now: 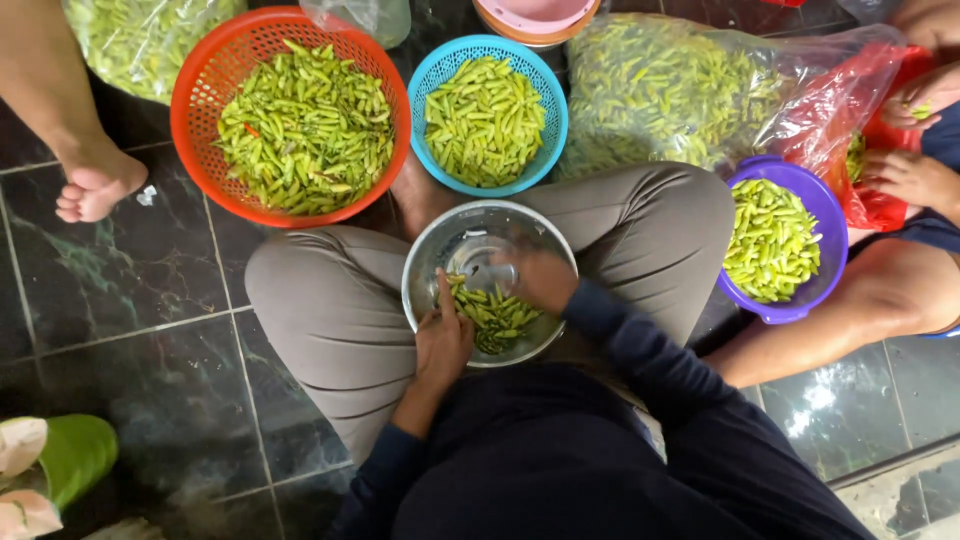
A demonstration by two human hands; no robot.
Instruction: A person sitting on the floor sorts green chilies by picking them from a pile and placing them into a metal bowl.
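In the steel bowl on the lap, the left hand pinches a green chili lying diagonally, tip toward the rim, while the right hand curls loosely, its hold unclear.

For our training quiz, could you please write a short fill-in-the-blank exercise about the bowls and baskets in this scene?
1. Both hands, the left hand and the right hand, reach into a ____ bowl on the person's lap.
2. The largest basket of green chillies is ____ in colour.
3. The basket just beyond the lap bowl is ____.
4. The bowl beside the neighbour's leg is ____.

Missing words: metal; orange; blue; purple
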